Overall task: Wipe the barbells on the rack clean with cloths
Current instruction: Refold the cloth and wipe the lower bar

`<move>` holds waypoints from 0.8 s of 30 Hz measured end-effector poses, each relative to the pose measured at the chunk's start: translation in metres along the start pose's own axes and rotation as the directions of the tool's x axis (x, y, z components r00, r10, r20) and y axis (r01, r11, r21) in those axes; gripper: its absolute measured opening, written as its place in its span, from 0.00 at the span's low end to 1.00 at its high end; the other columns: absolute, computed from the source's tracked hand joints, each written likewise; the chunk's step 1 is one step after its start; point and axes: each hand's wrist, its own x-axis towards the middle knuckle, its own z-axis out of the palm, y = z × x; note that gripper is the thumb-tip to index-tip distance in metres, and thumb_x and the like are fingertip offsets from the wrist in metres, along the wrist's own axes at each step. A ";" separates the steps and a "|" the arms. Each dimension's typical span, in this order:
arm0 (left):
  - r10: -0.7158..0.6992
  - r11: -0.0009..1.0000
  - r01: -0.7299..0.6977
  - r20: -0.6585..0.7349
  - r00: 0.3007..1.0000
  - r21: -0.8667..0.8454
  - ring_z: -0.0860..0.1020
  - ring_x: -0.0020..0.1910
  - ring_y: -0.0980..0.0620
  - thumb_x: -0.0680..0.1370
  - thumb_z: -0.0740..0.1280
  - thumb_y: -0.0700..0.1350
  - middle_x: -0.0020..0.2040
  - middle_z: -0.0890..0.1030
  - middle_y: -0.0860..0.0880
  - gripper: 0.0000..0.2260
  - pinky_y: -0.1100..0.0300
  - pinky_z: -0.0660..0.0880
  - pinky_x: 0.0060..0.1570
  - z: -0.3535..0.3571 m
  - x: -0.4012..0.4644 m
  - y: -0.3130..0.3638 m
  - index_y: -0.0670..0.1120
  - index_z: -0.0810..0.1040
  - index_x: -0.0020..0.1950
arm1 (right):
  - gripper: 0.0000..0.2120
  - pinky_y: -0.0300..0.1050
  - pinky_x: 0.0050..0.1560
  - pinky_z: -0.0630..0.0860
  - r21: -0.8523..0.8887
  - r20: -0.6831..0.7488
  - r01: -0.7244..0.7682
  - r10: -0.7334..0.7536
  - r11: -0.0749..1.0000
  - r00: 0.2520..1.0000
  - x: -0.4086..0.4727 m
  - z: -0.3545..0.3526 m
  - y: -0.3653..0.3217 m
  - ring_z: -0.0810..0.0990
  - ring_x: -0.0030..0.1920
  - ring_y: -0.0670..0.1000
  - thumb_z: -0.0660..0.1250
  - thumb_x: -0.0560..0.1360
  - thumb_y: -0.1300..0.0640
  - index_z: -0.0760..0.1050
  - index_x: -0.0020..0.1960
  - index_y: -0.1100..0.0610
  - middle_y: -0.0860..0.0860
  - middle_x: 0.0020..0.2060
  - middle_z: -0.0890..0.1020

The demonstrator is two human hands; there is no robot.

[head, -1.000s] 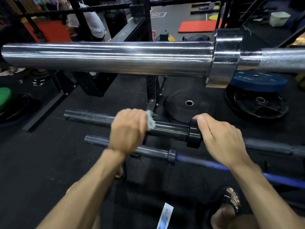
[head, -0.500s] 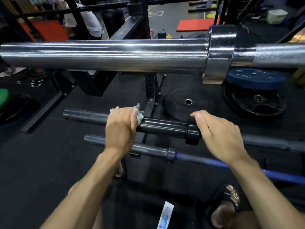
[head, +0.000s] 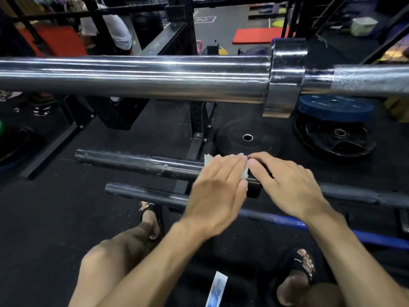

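A black barbell sleeve lies low on the rack in front of me. My left hand lies flat over a white cloth and presses it on the sleeve beside the black collar. Cloth edges show past my fingertips. Resting on the collar and the bar to its right is my right hand, fingers laid over the top and fingertips meeting the left hand's. A thick chrome barbell crosses the view above. Below sits a third bar with a blue shaft.
Black weight plates and a blue plate stack lie on the rubber floor behind the bars. A black rack upright stands behind the sleeve. My sandalled feet are below, and a person in a white shirt is far back.
My left hand slid right along the black sleeve with the cloth, from mid-sleeve up to the collar, and flattened out. My right hand stayed at the collar.
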 end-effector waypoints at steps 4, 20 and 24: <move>-0.028 0.989 0.032 -0.027 0.999 0.142 0.75 0.68 0.49 0.86 0.49 0.49 0.69 0.78 0.48 0.22 0.48 0.62 0.76 -0.018 -0.002 -0.056 0.43 0.75 0.73 | 0.19 0.52 0.49 0.64 0.009 0.007 -0.067 0.067 0.998 0.998 0.003 0.001 -0.001 0.74 0.42 0.56 0.45 0.84 0.39 0.71 0.53 0.45 0.45 0.38 0.79; -0.038 0.994 0.028 -0.093 0.995 -0.106 0.76 0.64 0.50 0.84 0.60 0.46 0.63 0.80 0.56 0.14 0.54 0.55 0.80 -0.002 0.001 -0.021 0.47 0.81 0.65 | 0.17 0.53 0.49 0.65 -0.016 0.052 -0.001 0.002 1.000 0.999 0.001 -0.002 -0.001 0.76 0.44 0.54 0.44 0.84 0.40 0.68 0.55 0.45 0.41 0.35 0.78; -0.248 0.967 0.252 -0.322 0.914 -0.029 0.77 0.52 0.47 0.83 0.62 0.46 0.52 0.82 0.49 0.12 0.43 0.69 0.70 -0.013 -0.006 -0.069 0.44 0.85 0.52 | 0.18 0.54 0.48 0.65 -0.046 0.027 -0.013 0.014 0.999 1.000 0.002 0.000 -0.001 0.75 0.43 0.57 0.43 0.84 0.43 0.68 0.53 0.50 0.48 0.36 0.78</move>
